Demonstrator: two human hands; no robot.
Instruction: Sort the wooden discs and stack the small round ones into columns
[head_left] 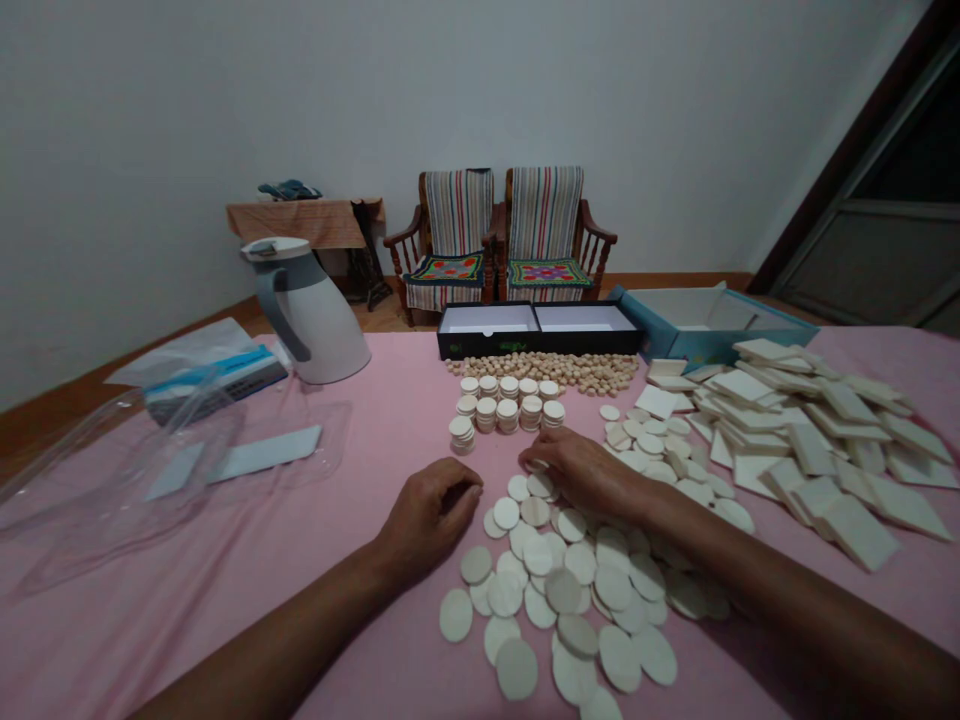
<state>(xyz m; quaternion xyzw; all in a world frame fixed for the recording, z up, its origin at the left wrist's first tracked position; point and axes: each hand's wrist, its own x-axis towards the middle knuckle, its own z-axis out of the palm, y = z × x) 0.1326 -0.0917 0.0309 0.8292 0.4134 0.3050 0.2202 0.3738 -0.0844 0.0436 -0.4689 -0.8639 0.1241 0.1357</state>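
Plainly, the loose heap of pale round wooden discs (570,590) lies mid-tabletop, on the pink tabletop (360,620). The left hand (431,510) rests at the heap's nine o'clock, curled shut; whether discs sit inside it I cannot tell. The right hand (581,468) lies palm-down at the heap's twelve o'clock, fingertips drawn onto one disc, though a true pinch is hidden. Neat stacks of the same discs (510,405) stand further towards twelve, with flat square wooden tiles (810,440) at two. To my eye, lifting discs singly and squaring edges would keep stacks straight.
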